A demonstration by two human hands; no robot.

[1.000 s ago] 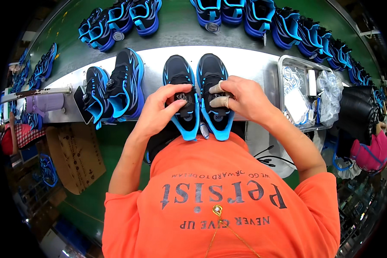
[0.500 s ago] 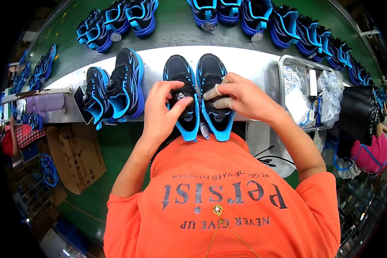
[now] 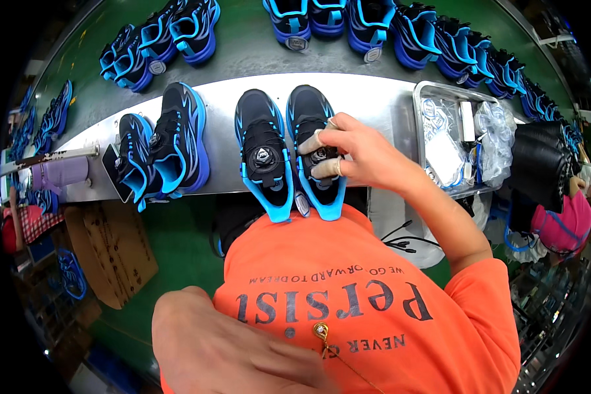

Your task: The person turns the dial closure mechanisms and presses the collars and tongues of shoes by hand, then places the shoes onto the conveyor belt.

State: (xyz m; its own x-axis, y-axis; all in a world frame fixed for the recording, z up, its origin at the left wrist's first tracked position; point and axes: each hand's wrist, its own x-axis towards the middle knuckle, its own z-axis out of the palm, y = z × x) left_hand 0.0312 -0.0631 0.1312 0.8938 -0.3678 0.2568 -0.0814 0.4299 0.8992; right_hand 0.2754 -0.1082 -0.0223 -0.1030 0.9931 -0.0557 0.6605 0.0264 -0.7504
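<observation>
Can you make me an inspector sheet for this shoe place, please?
Surface: shiny metal ledge, nearer than a green table.
Work items: left shoe and right shoe, black and blue, side by side, toes pointing away.
Clutter: tray on the right with white pieces and crumpled plastic.
Hands: right hand at the right shoe's dial, wearing pale finger covers; left hand blurred, before the orange shirt.
Cables: black cables below the ledge.
Surroundings: more shoes on the green table; brown box, lower left.
</observation>
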